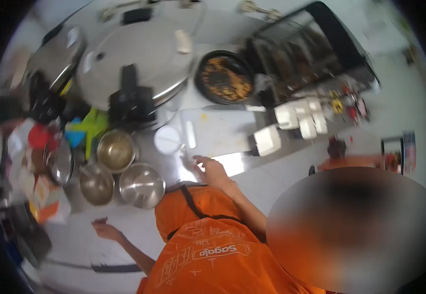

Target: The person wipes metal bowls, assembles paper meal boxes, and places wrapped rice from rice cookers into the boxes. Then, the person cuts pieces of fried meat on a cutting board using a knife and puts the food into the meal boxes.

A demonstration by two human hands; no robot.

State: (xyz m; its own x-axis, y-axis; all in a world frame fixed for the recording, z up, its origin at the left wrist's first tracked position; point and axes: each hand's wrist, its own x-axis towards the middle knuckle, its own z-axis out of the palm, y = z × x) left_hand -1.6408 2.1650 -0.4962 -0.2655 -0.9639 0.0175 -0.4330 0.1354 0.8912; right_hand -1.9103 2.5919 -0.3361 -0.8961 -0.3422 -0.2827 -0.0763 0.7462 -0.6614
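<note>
My right hand (212,172) hangs over the front edge of the counter, its fingers loosely apart and holding nothing I can see. Just beyond it lie a white cutting board (225,131), a slim white object (191,134) and a round white container or lid (168,140). Lower left, my left hand (106,230) is held out over the floor, away from the counter. Its fingers look slightly spread, with nothing visible in them, though blur softens the detail. Steel bowls (142,186) stand at the counter edge between my two hands.
A black pan (199,81) with brown food sits behind the board. Large steel-lidded pots (129,46) stand back left; a dark glass-sided case (306,54) is back right. White boxes (267,140) line the right side. Another person, blurred out, is close at my right.
</note>
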